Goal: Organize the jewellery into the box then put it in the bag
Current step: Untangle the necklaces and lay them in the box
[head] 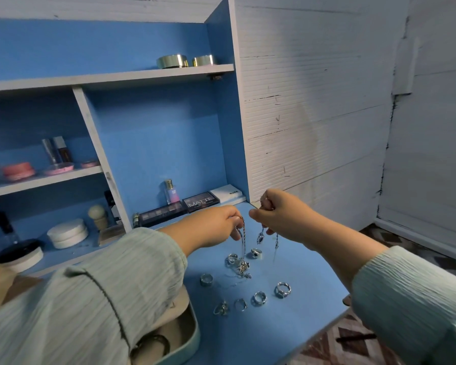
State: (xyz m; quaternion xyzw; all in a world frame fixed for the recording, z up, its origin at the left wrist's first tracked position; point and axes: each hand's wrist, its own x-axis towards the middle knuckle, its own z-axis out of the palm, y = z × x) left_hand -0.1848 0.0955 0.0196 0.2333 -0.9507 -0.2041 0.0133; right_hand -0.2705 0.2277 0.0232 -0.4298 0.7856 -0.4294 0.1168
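My left hand pinches a silver chain that hangs down to a tangled heap of jewellery on the blue desk. To its right, my right hand pinches another chain with a dark pendant dangling below it. Several silver rings lie loose on the desk, among them a dark-stoned ring, a plain band and a ring near the right. The open pale green jewellery box sits at the lower left, partly hidden by my left sleeve. No bag is in view.
Eyeshadow palettes and a small bottle stand against the desk's blue back panel. Shelves to the left hold round tins, a brush and cosmetics. The desk's front edge runs diagonally at the lower right, above a patterned floor.
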